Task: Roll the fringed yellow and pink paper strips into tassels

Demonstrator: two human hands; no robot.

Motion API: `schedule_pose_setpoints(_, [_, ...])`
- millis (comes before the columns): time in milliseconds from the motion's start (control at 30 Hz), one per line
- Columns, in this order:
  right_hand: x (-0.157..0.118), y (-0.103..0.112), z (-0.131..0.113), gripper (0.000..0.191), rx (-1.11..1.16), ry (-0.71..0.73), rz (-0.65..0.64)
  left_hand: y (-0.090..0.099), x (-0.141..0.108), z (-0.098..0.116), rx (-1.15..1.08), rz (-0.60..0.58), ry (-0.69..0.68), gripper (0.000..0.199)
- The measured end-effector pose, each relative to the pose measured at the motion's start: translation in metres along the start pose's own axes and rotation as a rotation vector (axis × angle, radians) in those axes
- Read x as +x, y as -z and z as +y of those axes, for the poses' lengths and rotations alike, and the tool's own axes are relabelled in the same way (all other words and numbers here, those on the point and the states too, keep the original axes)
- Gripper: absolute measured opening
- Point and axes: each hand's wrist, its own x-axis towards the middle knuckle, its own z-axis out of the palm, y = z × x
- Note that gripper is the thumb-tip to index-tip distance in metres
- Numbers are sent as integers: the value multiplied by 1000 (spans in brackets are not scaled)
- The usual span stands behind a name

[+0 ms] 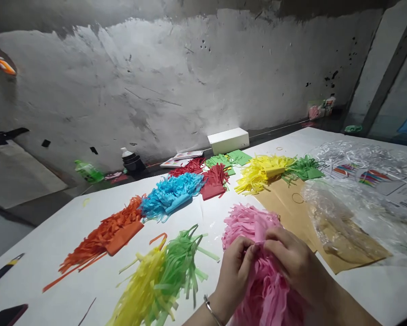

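Pink fringed tissue paper (267,280) lies in front of me on the white tabletop, its cut strips spreading away from and toward me. My left hand (237,262) pinches its uncut middle band from the left, thumb and finger together; a silvery bracelet is on that wrist. From the right, my right hand (289,253) closes on the same band, its fingertips almost meeting the left ones. What exactly sits between the fingertips is hidden. Just left of my hands lies a yellow and green tissue fringe (169,276).
Orange (104,235), blue (172,194), red (215,181) and yellow (264,172) fringes lie farther back. Brown paper (288,199) and clear plastic wrap (339,217) cover the right side. A white box (228,140) stands by the wall. A cutter (2,271) lies at left.
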Motion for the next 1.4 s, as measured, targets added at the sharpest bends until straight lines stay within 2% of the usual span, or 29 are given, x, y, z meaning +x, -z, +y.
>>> schedule_pose_setpoints(167, [-13,-10,-3,20,-361,111,68,-3,0,4,5,39,-9,29])
schedule_pose_setpoints(267, [-19,-17,-1,18,-437,139,122,-4,-1,7,10,47,-26,28])
schedule_pose_setpoints(400, [-19,-21,2,23,-364,147,218,-4,-2,5,37,51,-42,25])
schedule_pose_setpoints(533, [-15,-21,4,22,-256,90,249,-4,-3,3,19,31,-46,23])
schedule_pose_setpoints(733, [-6,-14,1,20,3,-118,119,-3,-1,5,17,3,-35,25])
schedule_pose_setpoints(900, [8,4,-4,22,53,-124,10,4,5,7,192,-31,-70,17])
schedule_pose_setpoints(967, [11,9,-5,21,-32,-43,51,6,7,9,304,-39,-107,8])
schedule_pose_setpoints(1067, [13,11,-5,25,-325,229,118,7,10,11,394,-39,-163,8])
schedule_pose_setpoints(1133, [14,8,-4,31,-479,350,47,7,11,12,424,-45,-203,11])
schedule_pose_setpoints(1200, [15,7,-3,29,-512,330,-78,7,11,10,468,-46,-270,14])
schedule_pose_setpoints(1267, [17,7,-1,25,-504,251,-150,7,11,8,509,-12,-357,22])
schedule_pose_setpoints(1400, [22,13,4,30,-523,59,-80,9,9,7,734,108,-619,33])
